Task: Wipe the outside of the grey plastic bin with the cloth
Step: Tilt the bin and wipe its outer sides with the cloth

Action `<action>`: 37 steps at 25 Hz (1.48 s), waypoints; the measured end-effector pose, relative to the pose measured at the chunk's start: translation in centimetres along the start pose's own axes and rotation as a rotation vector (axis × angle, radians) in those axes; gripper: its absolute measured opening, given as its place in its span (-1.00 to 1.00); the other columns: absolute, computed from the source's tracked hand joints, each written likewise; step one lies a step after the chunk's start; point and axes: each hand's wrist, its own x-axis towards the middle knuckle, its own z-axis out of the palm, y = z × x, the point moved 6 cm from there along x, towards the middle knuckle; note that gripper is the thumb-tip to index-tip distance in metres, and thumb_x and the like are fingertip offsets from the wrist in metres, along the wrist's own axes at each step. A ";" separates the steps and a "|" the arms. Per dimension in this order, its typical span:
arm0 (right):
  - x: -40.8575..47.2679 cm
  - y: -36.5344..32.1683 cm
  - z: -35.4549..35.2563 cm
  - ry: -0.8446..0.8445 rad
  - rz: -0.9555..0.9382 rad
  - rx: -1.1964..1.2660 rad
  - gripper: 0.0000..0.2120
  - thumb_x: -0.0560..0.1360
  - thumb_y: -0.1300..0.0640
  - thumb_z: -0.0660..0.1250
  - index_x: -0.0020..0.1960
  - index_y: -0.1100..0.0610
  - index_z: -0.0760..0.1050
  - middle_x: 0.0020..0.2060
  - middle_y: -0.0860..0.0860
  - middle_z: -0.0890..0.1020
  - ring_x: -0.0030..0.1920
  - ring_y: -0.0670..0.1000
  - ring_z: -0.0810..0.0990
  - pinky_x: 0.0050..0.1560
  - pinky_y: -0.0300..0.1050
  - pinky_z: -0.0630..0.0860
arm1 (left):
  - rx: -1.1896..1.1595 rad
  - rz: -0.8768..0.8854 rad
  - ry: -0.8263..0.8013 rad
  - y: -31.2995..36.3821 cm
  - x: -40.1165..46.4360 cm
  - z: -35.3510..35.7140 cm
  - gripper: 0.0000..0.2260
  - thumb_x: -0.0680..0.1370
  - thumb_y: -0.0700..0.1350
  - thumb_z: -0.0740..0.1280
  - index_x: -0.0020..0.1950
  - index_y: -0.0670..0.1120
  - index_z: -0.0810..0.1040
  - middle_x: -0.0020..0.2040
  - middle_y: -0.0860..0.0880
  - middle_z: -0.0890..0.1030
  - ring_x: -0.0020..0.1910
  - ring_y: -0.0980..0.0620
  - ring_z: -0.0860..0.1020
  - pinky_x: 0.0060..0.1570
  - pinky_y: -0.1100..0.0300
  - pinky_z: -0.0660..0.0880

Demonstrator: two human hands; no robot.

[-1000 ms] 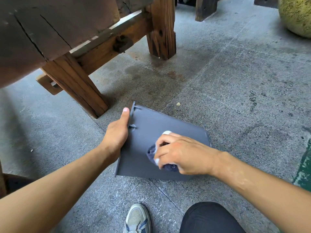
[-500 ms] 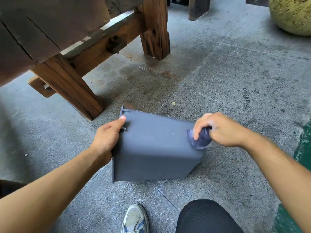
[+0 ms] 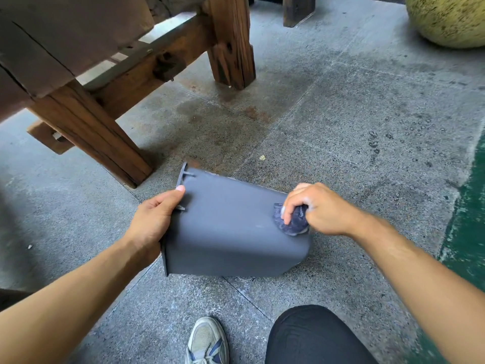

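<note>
A: right hand [image 3: 319, 207] has its fingers [image 3: 288, 212] bunched around the cloth [image 3: 294, 222], pressed on the grey bin [image 3: 231, 227] at its base end. Left hand [image 3: 154, 219] clamps the rim.

B: Bin's sideways on the concrete floor [image 3: 341, 127]. Push too hard and it could skid, I'd guess. Wooden bench [image 3: 105, 74] close behind.

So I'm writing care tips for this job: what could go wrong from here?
1. The bin lies on its side, steadied only by the left hand at its rim; a hard push might slide or roll it on the floor.
2. The right hand holds the cloth bunched at the bin's far end, so it may slip off the edge.
3. The side against the floor could go unwiped.
</note>
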 end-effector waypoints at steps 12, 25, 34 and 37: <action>-7.1 7.5 1.3 -0.017 0.288 -0.094 -0.47 0.42 0.49 0.25 -0.21 -0.16 0.63 -0.10 -0.19 0.61 0.05 -0.17 0.49 0.24 0.11 0.51 | 0.137 -0.025 -0.200 0.3 0.2 0.7 -0.59 0.53 0.32 0.30 0.08 0.08 0.76 0.09 -0.06 0.78 0.05 -0.06 0.74 0.20 -0.04 0.59; -8.7 5.7 1.8 0.430 0.493 0.531 -0.63 0.25 0.35 0.22 -0.18 0.01 0.68 -0.29 -0.08 0.71 -0.32 -0.25 0.62 -0.36 -0.38 0.51 | 0.063 -0.120 -0.258 0.4 0.8 1.1 -0.52 0.52 0.31 0.27 -0.08 -0.05 0.78 -0.10 -0.13 0.78 -0.18 -0.11 0.75 -0.17 0.12 0.66; -9.7 7.7 5.4 0.118 0.494 0.069 -0.69 0.30 0.26 0.25 -0.20 -0.11 0.63 -0.23 -0.18 0.62 -0.12 -0.10 0.56 -0.12 -0.13 0.47 | 0.043 -0.131 -0.229 0.4 1.3 0.7 -0.46 0.53 0.36 0.26 0.01 -0.05 0.77 0.04 -0.16 0.77 -0.05 -0.12 0.75 -0.07 0.07 0.67; -10.3 9.5 3.8 0.393 0.714 0.280 -0.68 0.36 0.29 0.31 -0.16 -0.12 0.64 -0.28 -0.16 0.67 -0.21 -0.11 0.62 -0.35 -0.22 0.49 | 0.062 -0.167 -0.199 0.3 1.3 0.7 -0.30 0.55 0.43 0.14 0.07 -0.14 0.76 0.08 -0.21 0.76 -0.01 -0.17 0.75 0.06 0.01 0.61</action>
